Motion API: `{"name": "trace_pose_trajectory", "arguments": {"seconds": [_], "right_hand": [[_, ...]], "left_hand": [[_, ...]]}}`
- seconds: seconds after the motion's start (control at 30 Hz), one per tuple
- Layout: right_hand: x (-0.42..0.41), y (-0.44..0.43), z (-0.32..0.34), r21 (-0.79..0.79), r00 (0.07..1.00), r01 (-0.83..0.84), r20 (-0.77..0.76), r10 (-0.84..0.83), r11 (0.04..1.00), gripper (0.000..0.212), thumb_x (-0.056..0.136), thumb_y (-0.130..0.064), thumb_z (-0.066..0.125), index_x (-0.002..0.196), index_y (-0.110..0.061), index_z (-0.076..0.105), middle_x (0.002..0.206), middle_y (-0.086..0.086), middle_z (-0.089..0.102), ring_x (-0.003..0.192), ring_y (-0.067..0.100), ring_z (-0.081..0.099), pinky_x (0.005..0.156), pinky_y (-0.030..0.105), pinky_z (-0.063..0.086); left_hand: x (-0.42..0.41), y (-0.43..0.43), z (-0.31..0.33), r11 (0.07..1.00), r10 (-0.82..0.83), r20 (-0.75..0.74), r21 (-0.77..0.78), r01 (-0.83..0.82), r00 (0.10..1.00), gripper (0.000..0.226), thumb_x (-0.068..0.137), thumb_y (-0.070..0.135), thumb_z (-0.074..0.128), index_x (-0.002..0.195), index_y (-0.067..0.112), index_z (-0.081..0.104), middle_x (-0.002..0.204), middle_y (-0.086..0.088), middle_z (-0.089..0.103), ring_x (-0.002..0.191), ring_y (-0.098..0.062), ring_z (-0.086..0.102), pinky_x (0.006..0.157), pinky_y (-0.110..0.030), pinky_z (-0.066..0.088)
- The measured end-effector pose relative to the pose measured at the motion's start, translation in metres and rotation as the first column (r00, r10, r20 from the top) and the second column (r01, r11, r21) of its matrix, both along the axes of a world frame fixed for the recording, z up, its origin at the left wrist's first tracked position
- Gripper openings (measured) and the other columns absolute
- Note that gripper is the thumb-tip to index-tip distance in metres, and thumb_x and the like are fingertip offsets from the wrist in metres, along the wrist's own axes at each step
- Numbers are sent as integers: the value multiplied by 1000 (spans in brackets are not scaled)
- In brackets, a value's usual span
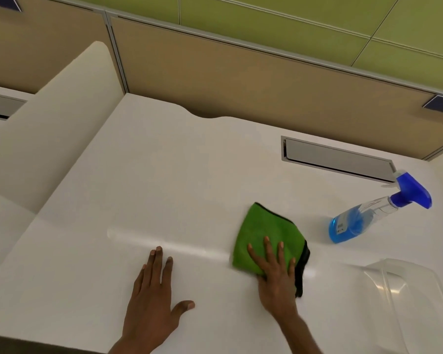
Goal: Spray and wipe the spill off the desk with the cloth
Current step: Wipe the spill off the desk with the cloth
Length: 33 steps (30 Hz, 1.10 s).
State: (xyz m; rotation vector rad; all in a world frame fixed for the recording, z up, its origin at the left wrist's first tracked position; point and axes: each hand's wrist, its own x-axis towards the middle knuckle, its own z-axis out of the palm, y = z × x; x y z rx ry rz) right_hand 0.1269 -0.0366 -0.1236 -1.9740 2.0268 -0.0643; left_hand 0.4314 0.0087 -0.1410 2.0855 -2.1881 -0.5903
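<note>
A folded green cloth (262, 231) with a dark edge lies flat on the white desk (177, 180). My right hand (275, 274) presses down on the cloth's near half, fingers spread over it. My left hand (152, 297) rests palm down on the bare desk to the left of the cloth, fingers apart, holding nothing. A clear spray bottle (363, 215) with blue liquid and a blue trigger head stands to the right of the cloth, apart from both hands. A faint shiny streak runs across the desk between my hands; no distinct spill shows.
A clear plastic container (404, 287) sits at the near right edge. A grey cable hatch (338, 159) is set in the desk behind the bottle. A white divider (62, 118) rises at the left, and tan partition panels (241, 80) close off the back.
</note>
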Motion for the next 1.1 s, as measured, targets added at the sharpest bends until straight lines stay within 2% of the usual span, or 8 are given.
{"name": "trace_pose_trajectory", "arguments": {"seconds": [0.2,0.3,0.37,0.47,0.63,0.8,0.93,1.1], "right_hand": [[0,89,10,249,987,-154,-14,163,956,119,45,-42,74,154,-61,28,172,-10,24,163,18,-7,93,59,55],[-6,79,66,493,967,-254,140,212,832,82,81,-51,37,145,-75,-8,173,-16,-11,150,-3,-36,123,53,30],[6,77,102,507,872,-193,481,-90,840,65,90,-52,34,149,-68,12,173,-19,7,161,5,-6,129,25,18],[21,72,149,503,642,33,652,-405,863,46,81,-45,60,120,-68,64,131,-28,69,134,2,59,101,11,46],[19,63,188,483,115,95,863,-491,871,67,53,-32,99,117,-20,81,118,12,79,110,27,76,83,27,62],[24,54,222,536,-220,122,835,-504,835,52,74,-27,89,117,0,77,126,28,72,114,43,73,89,49,64],[16,52,206,614,-246,234,788,-565,754,43,102,-28,50,119,4,74,122,28,74,109,42,75,84,52,65],[15,66,174,738,-161,147,675,-720,659,32,95,-8,65,121,10,72,123,31,72,113,45,72,92,55,62]], "left_hand": [[1,1,-3,1000,3,6,7,-3,1000,121,75,87,58,160,4,39,178,-19,12,162,-33,17,127,-33,-7],[1,-1,-4,1000,-11,37,-2,11,999,123,69,84,70,155,0,46,175,-25,17,159,-36,21,128,-36,-4],[-2,-5,0,1000,-21,29,5,21,999,123,68,86,68,154,0,49,174,-23,12,160,-36,16,128,-40,12],[-11,-11,26,996,20,-183,91,-3,983,128,67,98,50,163,16,34,178,-8,-4,165,-24,-9,130,-42,17],[-29,-18,96,948,178,-811,294,125,557,97,60,96,69,143,52,43,141,43,57,141,11,49,114,-15,40],[-41,-26,141,868,434,-895,445,220,101,67,72,42,95,130,14,75,129,-17,77,119,-40,73,94,-44,63],[-42,-34,150,843,487,-860,509,175,152,58,78,20,88,132,12,70,127,-15,78,117,-37,75,103,-52,58],[-39,-28,133,811,527,-789,578,90,316,46,82,5,83,125,11,68,120,-11,80,108,-29,78,91,-45,63]]}}
